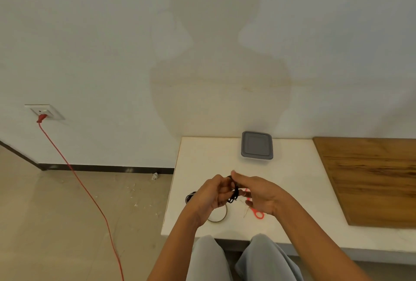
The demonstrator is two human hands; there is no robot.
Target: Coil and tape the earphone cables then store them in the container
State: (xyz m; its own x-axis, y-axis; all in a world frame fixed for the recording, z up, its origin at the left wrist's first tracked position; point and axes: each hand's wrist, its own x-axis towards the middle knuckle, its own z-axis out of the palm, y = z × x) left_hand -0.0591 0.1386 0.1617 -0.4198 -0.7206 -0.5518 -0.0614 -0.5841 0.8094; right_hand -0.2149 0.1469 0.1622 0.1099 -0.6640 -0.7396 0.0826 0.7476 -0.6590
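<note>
A black coiled earphone cable (234,190) hangs between both hands above the white table (292,181). My left hand (211,193) has its fingers curled round the coil from the left. My right hand (256,193) touches the coil's top from the right, its fingers fairly straight and blurred. A second black earphone coil (190,197) lies on the table just left of my left hand. A tape roll (221,215) lies under my left wrist. Red-handled scissors (253,211) lie below my right hand. The grey-lidded container (256,145) stands shut near the wall.
A wooden board (371,179) covers the table's right part. The table's left edge (171,190) drops to a tiled floor with small debris. A red power cord (85,190) runs from a wall socket (44,112) across the floor.
</note>
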